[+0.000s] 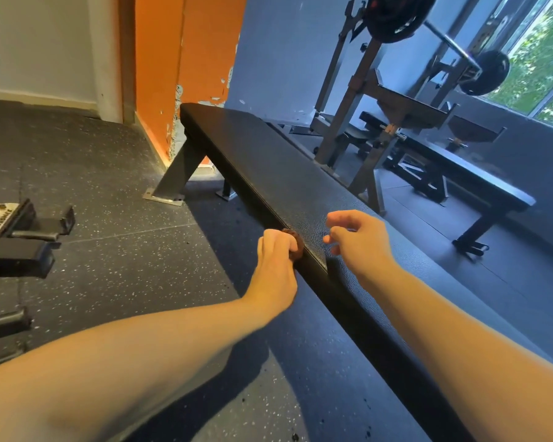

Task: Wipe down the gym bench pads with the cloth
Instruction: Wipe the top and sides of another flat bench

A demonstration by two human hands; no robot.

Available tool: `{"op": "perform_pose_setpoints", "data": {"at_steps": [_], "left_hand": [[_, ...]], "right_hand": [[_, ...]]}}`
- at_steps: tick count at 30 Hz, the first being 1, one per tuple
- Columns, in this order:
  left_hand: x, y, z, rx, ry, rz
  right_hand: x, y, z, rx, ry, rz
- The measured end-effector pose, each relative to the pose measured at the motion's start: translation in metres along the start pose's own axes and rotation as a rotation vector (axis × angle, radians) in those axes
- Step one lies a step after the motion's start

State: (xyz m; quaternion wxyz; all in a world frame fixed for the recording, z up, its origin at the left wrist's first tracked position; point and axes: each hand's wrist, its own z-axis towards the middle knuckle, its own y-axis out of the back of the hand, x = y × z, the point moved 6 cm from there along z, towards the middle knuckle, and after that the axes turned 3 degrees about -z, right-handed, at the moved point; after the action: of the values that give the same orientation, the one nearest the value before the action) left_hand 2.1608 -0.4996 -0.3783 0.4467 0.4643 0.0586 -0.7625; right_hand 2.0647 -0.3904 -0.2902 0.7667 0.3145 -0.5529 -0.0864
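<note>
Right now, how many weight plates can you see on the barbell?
2. The near plate sits on the barbell at the top of the view. The far plate is on its other end, by the window. Others may hide behind these.

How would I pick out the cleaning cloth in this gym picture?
Find the long black flat bench running diagonally past the orange wall. At its left edge, the left hand curls round a small bunched cloth. It is the only reddish-brown thing against the black bench; the right hand beside it holds nothing.
</note>
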Motion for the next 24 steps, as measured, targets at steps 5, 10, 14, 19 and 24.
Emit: {"op": "perform_pose_setpoints", "data": {"at_steps": [5, 10, 14, 19, 24], "left_hand": [[0.018, 0.011, 0.031, -0.098, 0.068, 0.148], [0.002, 0.002, 0.008, -0.054, 0.037, 0.176], [-0.027, -0.014, -0.03, 0.114, -0.164, 0.038], [-0.015, 0.003, -0.001, -0.018, -0.032, 0.022], [0.003, 0.02, 0.033, -0.136, 0.158, 0.163]], "right_hand": [[-0.004, 0.015, -0.006, -0.032, -0.019, 0.042], [-0.007, 0.015, -0.011, -0.025, -0.015, 0.033], [-0.003, 0.019, -0.011, -0.027, -0.013, 0.042], [-0.004, 0.021, -0.014, -0.017, -0.002, 0.023], [-0.007, 0.025, -0.02, -0.021, 0.003, 0.025]]}}
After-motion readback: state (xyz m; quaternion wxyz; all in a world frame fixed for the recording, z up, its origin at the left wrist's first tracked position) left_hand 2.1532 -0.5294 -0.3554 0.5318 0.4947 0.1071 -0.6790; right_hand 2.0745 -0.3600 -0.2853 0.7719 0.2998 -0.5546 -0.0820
